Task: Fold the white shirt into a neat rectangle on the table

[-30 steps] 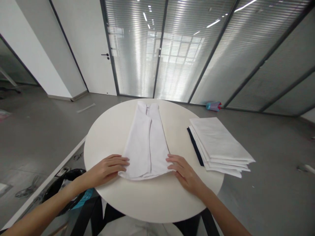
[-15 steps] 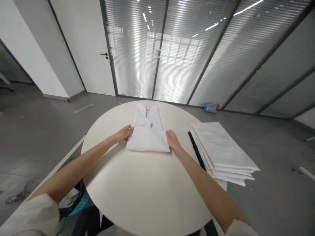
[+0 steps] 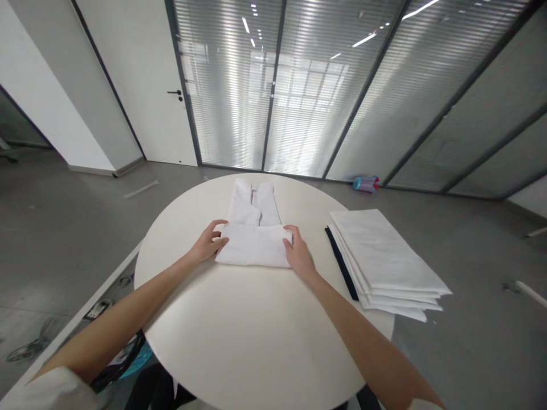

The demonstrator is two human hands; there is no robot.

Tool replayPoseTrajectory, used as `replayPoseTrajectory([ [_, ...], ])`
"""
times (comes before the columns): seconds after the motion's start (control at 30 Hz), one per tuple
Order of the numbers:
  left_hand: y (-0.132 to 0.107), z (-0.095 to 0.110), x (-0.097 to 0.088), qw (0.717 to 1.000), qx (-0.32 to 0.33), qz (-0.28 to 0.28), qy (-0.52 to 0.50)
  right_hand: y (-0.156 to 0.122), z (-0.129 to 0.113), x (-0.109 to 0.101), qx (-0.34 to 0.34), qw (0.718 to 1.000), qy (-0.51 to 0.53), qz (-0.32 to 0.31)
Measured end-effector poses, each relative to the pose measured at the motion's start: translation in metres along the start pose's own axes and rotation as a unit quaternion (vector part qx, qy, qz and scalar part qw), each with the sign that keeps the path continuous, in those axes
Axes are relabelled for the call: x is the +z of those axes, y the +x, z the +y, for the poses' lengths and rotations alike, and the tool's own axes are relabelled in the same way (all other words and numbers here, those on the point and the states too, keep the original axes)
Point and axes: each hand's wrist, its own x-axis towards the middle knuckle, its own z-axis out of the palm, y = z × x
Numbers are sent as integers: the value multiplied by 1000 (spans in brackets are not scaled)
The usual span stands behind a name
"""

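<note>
A white folded garment lies on the round white table, with a flat folded band across its near part. Two white panels with a slit between them extend beyond the band; which kind of garment it is, I cannot tell. My left hand grips the band's left end, thumb at the near side and index finger at the far corner. At the right end my right hand holds the band likewise, thumb on top and index finger bent over the far corner. Some fingertips of both hands are hidden.
To the right, a stack of folded white cloths overhangs the table edge, with a dark navy piece beneath. A blue and red striped object lies on the floor by the glass wall. A black-lined blue bin stands low at left.
Both hands have shifted along the band's ends, and their thumbs and index fingers have spread further apart. The folded band lies slightly nearer to me. The stack has not moved.
</note>
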Motion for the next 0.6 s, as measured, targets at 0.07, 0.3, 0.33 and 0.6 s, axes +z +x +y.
replayPoseTrajectory([
  [0.07, 3, 1, 2, 1000, -9, 6, 24, 4, 1, 3, 26, 998, -43, -27],
  [0.3, -2, 4, 4, 992, 2, 70, 105, 13, -1, 10, 16, 989, -136, -60],
  [0.33, -4, 4, 5, 991, 2, 82, 104, 13, -3, 10, 19, 986, -150, -65],
  [0.6, -28, 6, 1, 992, -16, 75, 99, 13, -12, 13, 21, 977, -203, -58],
])
